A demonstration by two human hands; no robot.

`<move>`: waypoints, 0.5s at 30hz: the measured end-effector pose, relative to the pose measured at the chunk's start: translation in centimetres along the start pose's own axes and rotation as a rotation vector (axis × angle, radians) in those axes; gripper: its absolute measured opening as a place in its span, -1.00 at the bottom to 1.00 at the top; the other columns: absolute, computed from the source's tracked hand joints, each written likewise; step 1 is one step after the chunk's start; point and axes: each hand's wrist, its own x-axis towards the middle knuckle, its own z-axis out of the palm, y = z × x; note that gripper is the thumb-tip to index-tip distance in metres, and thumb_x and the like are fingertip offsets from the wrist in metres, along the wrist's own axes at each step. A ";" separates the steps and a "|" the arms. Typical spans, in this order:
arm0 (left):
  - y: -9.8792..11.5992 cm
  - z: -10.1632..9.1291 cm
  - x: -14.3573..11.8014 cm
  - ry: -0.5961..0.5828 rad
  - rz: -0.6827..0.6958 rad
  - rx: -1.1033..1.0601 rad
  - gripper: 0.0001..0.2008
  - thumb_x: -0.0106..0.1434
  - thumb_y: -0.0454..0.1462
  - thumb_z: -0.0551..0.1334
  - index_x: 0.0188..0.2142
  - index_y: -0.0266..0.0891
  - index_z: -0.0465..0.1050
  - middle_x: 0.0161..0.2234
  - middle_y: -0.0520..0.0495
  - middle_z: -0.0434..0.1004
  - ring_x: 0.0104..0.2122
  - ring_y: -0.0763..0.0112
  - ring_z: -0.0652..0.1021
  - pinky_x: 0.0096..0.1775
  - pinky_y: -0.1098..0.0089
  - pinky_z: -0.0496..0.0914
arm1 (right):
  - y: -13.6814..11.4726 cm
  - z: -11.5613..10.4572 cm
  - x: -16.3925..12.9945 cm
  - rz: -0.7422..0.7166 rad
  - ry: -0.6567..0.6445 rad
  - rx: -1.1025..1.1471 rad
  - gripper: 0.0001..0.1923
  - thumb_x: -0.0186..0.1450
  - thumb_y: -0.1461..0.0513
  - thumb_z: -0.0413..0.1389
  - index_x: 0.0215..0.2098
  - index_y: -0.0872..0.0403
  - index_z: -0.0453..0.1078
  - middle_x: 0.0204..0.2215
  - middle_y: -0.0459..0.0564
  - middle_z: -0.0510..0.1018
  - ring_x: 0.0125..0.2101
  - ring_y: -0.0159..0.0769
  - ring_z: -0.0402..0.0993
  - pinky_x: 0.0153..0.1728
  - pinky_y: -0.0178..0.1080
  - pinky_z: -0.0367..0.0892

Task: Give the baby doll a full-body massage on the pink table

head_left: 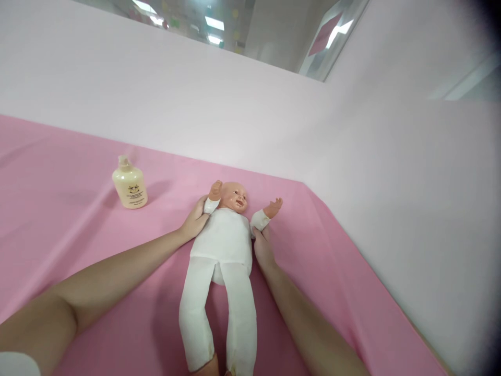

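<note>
Hands [194, 222] [263, 248] around doll's [225, 243] arms

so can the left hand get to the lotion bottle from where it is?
Probably yes. The left hand rests at the doll's shoulder, and only bare pink cloth lies between it and the upright bottle. It would have to leave the doll first.

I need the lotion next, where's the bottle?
In the head view the bottle stands upright on the pink sheet, left of the doll and beyond the left hand.
</note>
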 end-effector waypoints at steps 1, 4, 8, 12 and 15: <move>0.0 0.0 0.0 0.001 0.007 0.005 -0.43 0.26 -0.38 0.07 0.26 -0.22 0.11 0.30 -0.25 0.26 0.28 0.09 0.31 0.31 -0.05 0.16 | 0.0 0.0 0.0 -0.002 0.002 -0.004 -0.35 0.30 0.12 0.07 0.34 -0.04 0.16 0.32 0.07 0.30 0.33 -0.03 0.19 0.35 0.19 0.04; -0.1 0.0 0.1 0.007 0.026 0.034 -0.45 0.26 -0.37 0.07 0.25 -0.22 0.13 0.26 -0.26 0.30 0.25 0.08 0.34 0.29 -0.07 0.19 | 0.1 0.1 0.1 0.001 0.017 -0.010 -0.39 0.29 0.13 0.07 0.30 -0.05 0.22 0.27 0.07 0.37 0.30 -0.02 0.24 0.33 0.18 0.09; 0.1 -0.1 0.1 -0.007 0.045 0.069 -0.43 0.25 -0.39 0.06 0.26 -0.23 0.11 0.27 -0.26 0.28 0.26 0.09 0.33 0.29 -0.06 0.19 | 0.1 0.2 0.0 0.008 0.015 0.000 -0.43 0.27 0.14 0.06 0.26 -0.07 0.26 0.20 0.05 0.45 0.21 -0.04 0.35 0.28 0.14 0.20; 0.3 -0.1 0.1 -0.011 0.079 0.087 -0.44 0.27 -0.38 0.06 0.27 -0.23 0.10 0.26 -0.27 0.27 0.26 0.09 0.32 0.29 -0.06 0.18 | -0.4 0.2 -0.2 0.005 0.015 0.001 -0.42 0.26 0.14 0.07 0.26 -0.07 0.26 0.20 0.05 0.46 0.20 -0.05 0.36 0.27 0.14 0.19; 0.3 0.0 0.1 0.003 0.076 0.091 -0.46 0.29 -0.36 0.06 0.27 -0.23 0.11 0.25 -0.28 0.29 0.24 0.09 0.33 0.28 -0.06 0.19 | -0.9 0.3 -0.3 0.005 0.025 0.010 -0.41 0.24 0.15 0.08 0.25 -0.08 0.28 0.21 0.03 0.44 0.23 -0.04 0.32 0.29 0.15 0.15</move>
